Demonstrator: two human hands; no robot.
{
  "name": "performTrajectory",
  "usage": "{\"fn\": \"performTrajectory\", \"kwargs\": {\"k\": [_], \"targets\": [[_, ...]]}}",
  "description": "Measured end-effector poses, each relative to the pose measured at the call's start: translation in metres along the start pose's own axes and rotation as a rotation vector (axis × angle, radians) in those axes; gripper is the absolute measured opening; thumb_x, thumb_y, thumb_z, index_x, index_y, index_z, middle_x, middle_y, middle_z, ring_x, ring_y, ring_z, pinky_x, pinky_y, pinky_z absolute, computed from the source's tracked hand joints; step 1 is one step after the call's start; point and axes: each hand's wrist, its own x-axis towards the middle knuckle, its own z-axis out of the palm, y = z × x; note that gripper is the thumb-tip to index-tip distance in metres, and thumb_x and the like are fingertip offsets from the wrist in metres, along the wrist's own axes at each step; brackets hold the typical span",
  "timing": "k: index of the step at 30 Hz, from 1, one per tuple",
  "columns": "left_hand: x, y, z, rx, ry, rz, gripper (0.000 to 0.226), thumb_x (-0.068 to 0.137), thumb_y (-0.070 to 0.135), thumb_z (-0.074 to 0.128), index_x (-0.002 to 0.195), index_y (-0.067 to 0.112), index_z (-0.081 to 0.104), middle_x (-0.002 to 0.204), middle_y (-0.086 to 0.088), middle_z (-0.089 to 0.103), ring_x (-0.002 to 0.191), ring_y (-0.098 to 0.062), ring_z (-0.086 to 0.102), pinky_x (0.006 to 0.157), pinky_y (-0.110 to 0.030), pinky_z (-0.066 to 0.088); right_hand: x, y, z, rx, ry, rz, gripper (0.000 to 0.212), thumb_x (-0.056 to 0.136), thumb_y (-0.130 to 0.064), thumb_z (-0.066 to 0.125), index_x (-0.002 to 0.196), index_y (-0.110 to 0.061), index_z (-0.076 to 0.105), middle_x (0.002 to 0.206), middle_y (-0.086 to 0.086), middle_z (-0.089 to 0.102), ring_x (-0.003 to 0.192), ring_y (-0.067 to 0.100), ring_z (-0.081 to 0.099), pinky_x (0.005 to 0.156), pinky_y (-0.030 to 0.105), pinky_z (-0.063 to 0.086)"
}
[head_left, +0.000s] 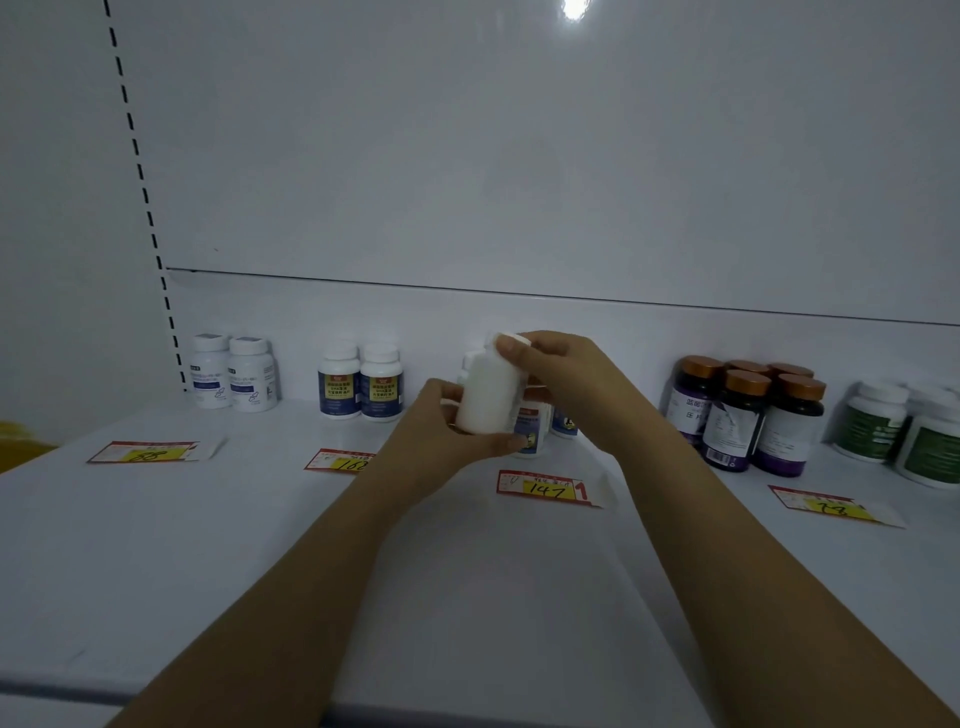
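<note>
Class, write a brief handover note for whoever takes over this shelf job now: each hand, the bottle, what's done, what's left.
Left hand grips the white bottle low on its body; right hand holds its cap end.
Bottle is tilted, off the shelf, above the 147 price tag, in front of similar bottles.
Done: bottle in hand.
Left: probably set it upright by those bottles, label forward.
</note>
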Motion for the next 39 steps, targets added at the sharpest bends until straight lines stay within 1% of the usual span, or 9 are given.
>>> {"fn": "performTrajectory", "kwargs": {"k": [2, 5, 8, 12, 15, 18, 24, 31, 39], "targets": [[0.000, 0.002, 0.000, -0.123, -0.114, -0.067, 0.057, 0.074, 0.029, 0.076, 0.120, 0.014, 0.046, 0.106, 0.001, 0.064, 0.095, -0.013, 0.065, 0.086, -0.030, 0.053, 0.000, 0.001, -0.004, 0.125, -0.027, 0.009, 0.012, 0.093, -0.034, 0.056, 0.098, -0.028, 0.064, 0.103, -0.002, 0.069, 0.096, 0.015, 0.066, 0.080, 0.026, 0.055], [-0.002, 0.001, 0.000, -0.212, -0.241, -0.106, 0.051, 0.079, 0.022, 0.072, 0.124, 0.014, 0.050, 0.108, -0.007, 0.069, 0.094, -0.016, 0.070, 0.088, -0.031, 0.054, 0.000, 0.001, -0.005, 0.216, -0.104, 0.029, 0.016, 0.097, -0.028, 0.050, 0.108, -0.028, 0.061, 0.111, -0.001, 0.066, 0.103, 0.016, 0.064, 0.084, 0.026, 0.055], [0.000, -0.002, 0.000, -0.182, -0.165, -0.095, 0.050, 0.078, 0.019, 0.075, 0.121, 0.014, 0.049, 0.107, -0.006, 0.068, 0.092, -0.017, 0.070, 0.086, -0.031, 0.055, -0.002, -0.001, -0.002, 0.203, -0.142, 0.026, 0.016, 0.096, -0.034, 0.049, 0.105, -0.030, 0.061, 0.110, -0.004, 0.066, 0.104, 0.014, 0.063, 0.086, 0.028, 0.053], [0.004, -0.005, -0.001, 0.021, 0.018, -0.036, 0.056, 0.071, 0.028, 0.080, 0.112, 0.020, 0.043, 0.104, 0.001, 0.061, 0.090, -0.015, 0.064, 0.077, -0.026, 0.054, 0.000, -0.001, 0.004, -0.020, 0.019, -0.043, 0.037, 0.086, -0.048, 0.059, 0.110, -0.021, 0.064, 0.107, -0.002, 0.067, 0.097, 0.015, 0.066, 0.089, 0.035, 0.055], [0.003, -0.005, 0.000, 0.091, 0.004, -0.038, 0.053, 0.072, 0.031, 0.079, 0.107, 0.023, 0.041, 0.094, 0.006, 0.060, 0.078, -0.007, 0.063, 0.068, -0.019, 0.051, 0.001, -0.002, 0.006, -0.090, 0.041, -0.057, 0.041, 0.084, -0.048, 0.062, 0.115, -0.022, 0.063, 0.105, -0.003, 0.066, 0.095, 0.013, 0.066, 0.087, 0.034, 0.056], [0.002, -0.005, 0.001, 0.212, -0.004, -0.045, 0.054, 0.070, 0.034, 0.080, 0.106, 0.023, 0.041, 0.095, 0.007, 0.059, 0.086, -0.011, 0.061, 0.064, -0.016, 0.046, 0.001, -0.002, 0.008, -0.211, 0.046, -0.057, 0.042, 0.083, -0.049, 0.062, 0.117, -0.024, 0.062, 0.107, -0.004, 0.063, 0.096, 0.013, 0.063, 0.083, 0.030, 0.055], [0.001, 0.000, -0.001, -0.072, -0.146, -0.052, 0.048, 0.076, 0.022, 0.076, 0.118, 0.018, 0.052, 0.106, 0.005, 0.064, 0.097, -0.008, 0.062, 0.087, -0.026, 0.054, 0.000, 0.001, -0.005, 0.077, 0.033, 0.037, 0.032, 0.091, -0.033, 0.059, 0.118, -0.015, 0.061, 0.108, 0.002, 0.068, 0.097, 0.017, 0.067, 0.087, 0.034, 0.055], [0.000, 0.000, -0.001, -0.001, -0.039, -0.001, 0.049, 0.070, 0.023, 0.081, 0.111, 0.017, 0.054, 0.100, 0.007, 0.066, 0.088, -0.004, 0.064, 0.069, -0.014, 0.051, 0.000, 0.002, -0.001, 0.087, -0.009, 0.056, 0.030, 0.088, -0.049, 0.057, 0.103, -0.025, 0.066, 0.100, -0.001, 0.071, 0.092, 0.016, 0.069, 0.083, 0.035, 0.057], [-0.001, 0.002, -0.002, -0.116, -0.176, -0.056, 0.044, 0.077, 0.021, 0.074, 0.118, 0.018, 0.057, 0.111, 0.002, 0.068, 0.100, -0.011, 0.064, 0.090, -0.028, 0.052, 0.001, 0.003, -0.009, 0.203, -0.014, 0.059, 0.022, 0.097, -0.025, 0.051, 0.115, -0.018, 0.062, 0.108, 0.003, 0.069, 0.099, 0.020, 0.067, 0.086, 0.032, 0.055]]}}
